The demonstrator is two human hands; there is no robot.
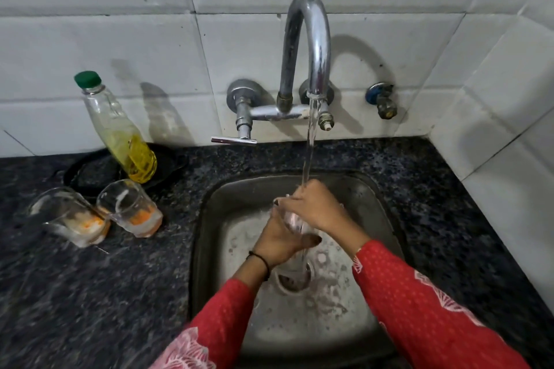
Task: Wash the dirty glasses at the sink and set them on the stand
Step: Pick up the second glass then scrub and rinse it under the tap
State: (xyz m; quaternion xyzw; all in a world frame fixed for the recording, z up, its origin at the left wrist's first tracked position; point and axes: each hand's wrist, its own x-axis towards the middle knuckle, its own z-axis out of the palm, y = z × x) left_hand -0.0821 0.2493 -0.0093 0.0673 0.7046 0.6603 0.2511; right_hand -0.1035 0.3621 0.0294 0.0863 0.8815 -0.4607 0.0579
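Under the running tap (311, 117), my left grip (278, 241) cups the base of a glass (292, 222) and my right grip (314, 208) closes over its rim, low inside the sink (209, 219). A second glass (130, 208) and a third glass (70, 216), both orange-stained, wait unwashed on the surface (90, 293). No stand is in view. The basin walls hem my wrists, and open room lies left.

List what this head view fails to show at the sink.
Clear glass tumbler: head view, mostly wrapped by the left hand and right hand, smeared by running water; cleanliness unreadable.
Drying stand: head view, beyond the frame edges.
Black round dish: head view, partly behind the green-capped clear bottle.
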